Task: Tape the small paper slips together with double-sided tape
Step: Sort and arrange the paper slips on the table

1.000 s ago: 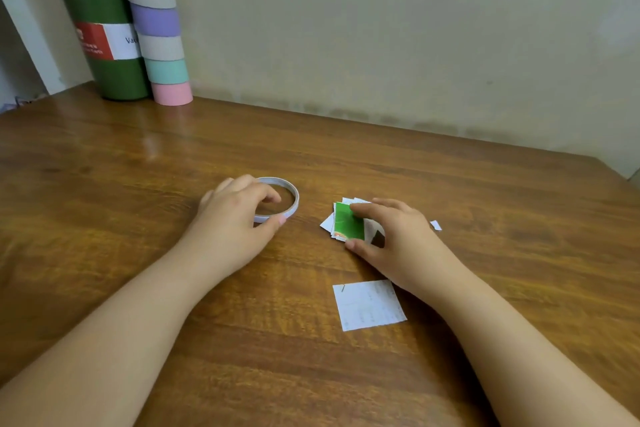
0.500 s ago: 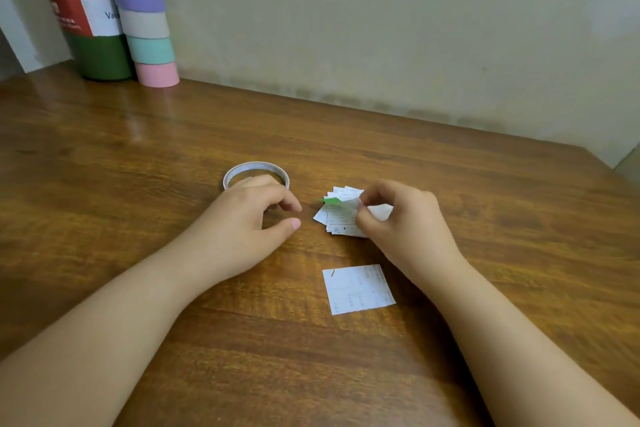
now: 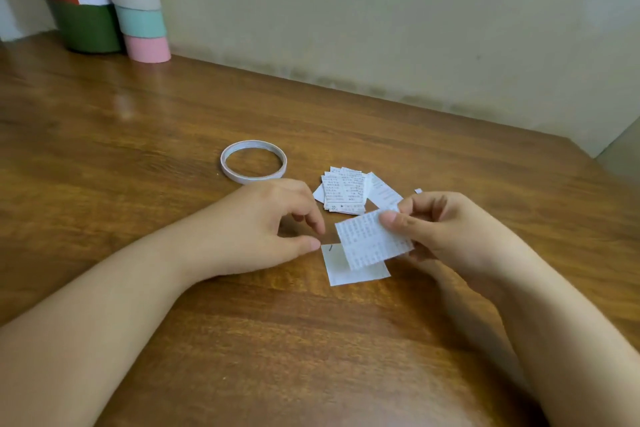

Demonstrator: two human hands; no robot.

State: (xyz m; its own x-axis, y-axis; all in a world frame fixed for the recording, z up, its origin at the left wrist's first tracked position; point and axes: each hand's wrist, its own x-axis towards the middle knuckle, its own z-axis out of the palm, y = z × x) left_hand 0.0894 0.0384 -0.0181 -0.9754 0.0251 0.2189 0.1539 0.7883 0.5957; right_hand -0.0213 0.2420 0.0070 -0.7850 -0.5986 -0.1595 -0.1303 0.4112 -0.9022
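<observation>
Head camera shows the right hand pinching a small white printed paper slip by its right edge, lifted just over a blank white square slip lying on the brown wooden table, with the loose pile of printed slips just beyond. Left hand hovers beside them with loosely curled fingers, holding nothing, while the thin white ring of double-sided tape lies flat behind it. Such paper looks feather-light, limp and easily creased, so an edge pinch probably suits it best.
</observation>
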